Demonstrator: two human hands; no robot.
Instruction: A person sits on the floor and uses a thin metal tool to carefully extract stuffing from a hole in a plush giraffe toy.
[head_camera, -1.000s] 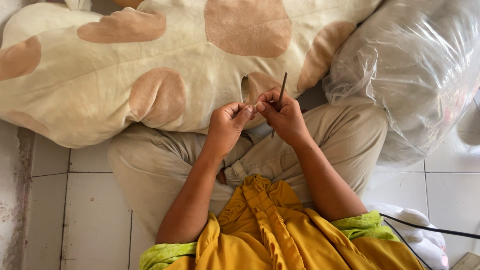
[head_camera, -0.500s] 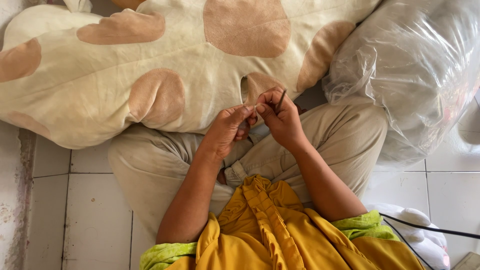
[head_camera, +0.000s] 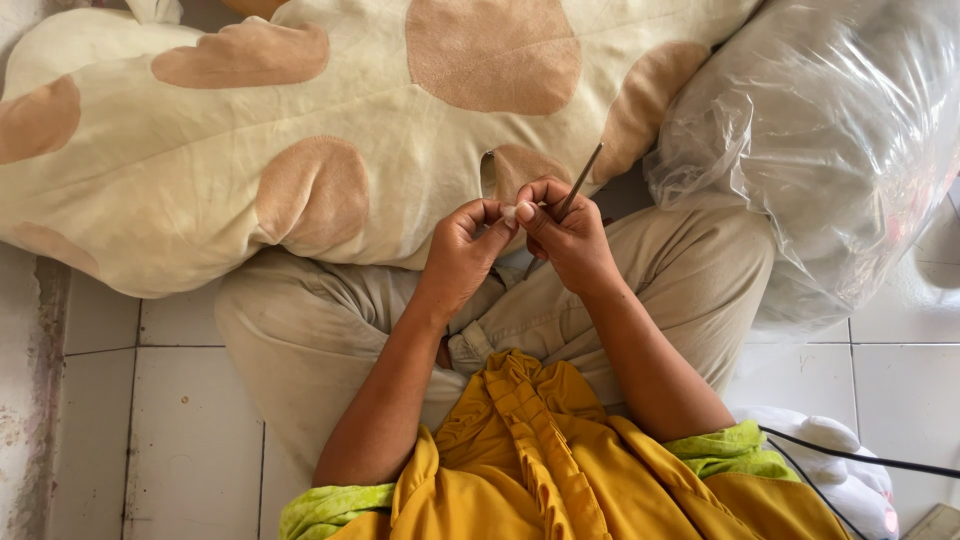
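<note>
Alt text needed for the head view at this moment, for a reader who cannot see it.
Seen from above, a seated person's left hand and right hand meet over a bit of white stuffing, the right also holding a thin dark stick. Against the knees lies a cream plush cushion with tan patches; a clear plastic bag sits at right on the tiled floor.

Honestly can't make out the tiny white bit pinched between the left hand and right hand, way too small. The thin dark stick vanishes into the right hand's fist. Behind the hands, the spotted cushion runs off the top edge, and the clear plastic bag beside it is cut off too, contents just a blur.
</note>
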